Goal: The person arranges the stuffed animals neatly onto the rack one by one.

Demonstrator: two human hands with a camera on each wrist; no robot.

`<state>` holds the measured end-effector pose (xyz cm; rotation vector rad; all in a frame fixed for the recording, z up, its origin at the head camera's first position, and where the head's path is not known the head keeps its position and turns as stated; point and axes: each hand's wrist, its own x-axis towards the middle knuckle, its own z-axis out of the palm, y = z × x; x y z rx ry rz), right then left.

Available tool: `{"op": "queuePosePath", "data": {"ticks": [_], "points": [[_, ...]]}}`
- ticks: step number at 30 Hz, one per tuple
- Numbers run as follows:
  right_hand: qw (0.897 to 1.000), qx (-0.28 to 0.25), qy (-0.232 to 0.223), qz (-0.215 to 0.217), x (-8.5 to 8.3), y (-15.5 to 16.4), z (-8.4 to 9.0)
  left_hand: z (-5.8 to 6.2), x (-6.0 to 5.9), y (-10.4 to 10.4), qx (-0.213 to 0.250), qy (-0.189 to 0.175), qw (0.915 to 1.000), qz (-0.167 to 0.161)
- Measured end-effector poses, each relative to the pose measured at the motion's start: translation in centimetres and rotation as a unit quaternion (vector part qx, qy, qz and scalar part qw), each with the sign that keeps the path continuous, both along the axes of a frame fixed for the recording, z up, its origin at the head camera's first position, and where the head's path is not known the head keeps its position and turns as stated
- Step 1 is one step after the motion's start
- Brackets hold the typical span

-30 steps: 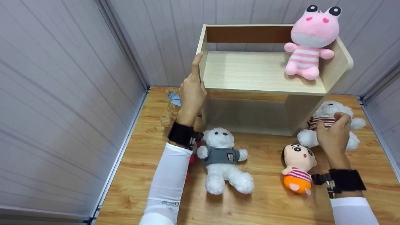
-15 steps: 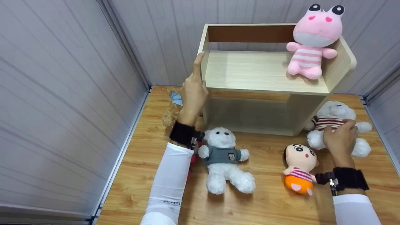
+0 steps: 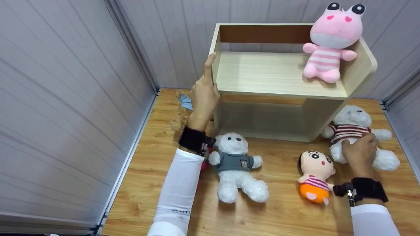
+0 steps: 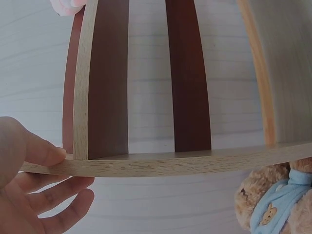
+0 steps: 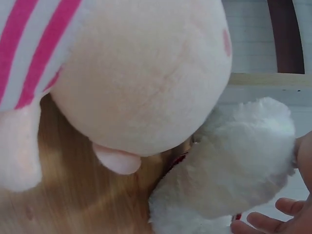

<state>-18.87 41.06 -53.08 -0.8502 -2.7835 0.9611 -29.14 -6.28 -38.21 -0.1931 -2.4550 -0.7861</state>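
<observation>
My left hand (image 3: 205,98) grips the left side panel of a pale wooden shelf (image 3: 249,72); the left wrist view has the thumb on one side and fingers on the other. At right, my right hand (image 3: 361,152) holds a white teddy bear (image 3: 354,116) in a striped shirt by its lower body. Its fingertips are partly hidden in the head view. Close in the right wrist view are the bear's fluffy leg (image 5: 234,165) and a boy doll (image 5: 146,73). That doll, in orange shorts, lies left of the right wrist.
A pink frog plush (image 3: 329,49) sits on the shelf's top right. Another white teddy bear (image 3: 233,164) in a grey shirt lies in front. A brown bear (image 4: 273,200) with light-blue cloth lies left of the shelf. Grey panel walls (image 3: 65,82) stand around the wooden floor.
My right hand has come down onto the striped-shirt teddy bear, which has shifted right and a little nearer. The left hand keeps its place on the shelf. The view has drifted slightly.
</observation>
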Motion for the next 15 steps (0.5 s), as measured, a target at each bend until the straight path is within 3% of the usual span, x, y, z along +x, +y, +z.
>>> {"op": "queuePosePath", "data": {"ticks": [9,15], "points": [[0.999,-0.001,-0.05,0.006,0.9,1.2,-1.6,0.0,-0.1,0.2,0.001,0.012,0.9999,-0.007],[0.999,0.001,-0.055,0.004,1.2,2.0,-2.5,-0.1,0.0,0.1,0.0,0.014,0.9999,-0.004]]}}
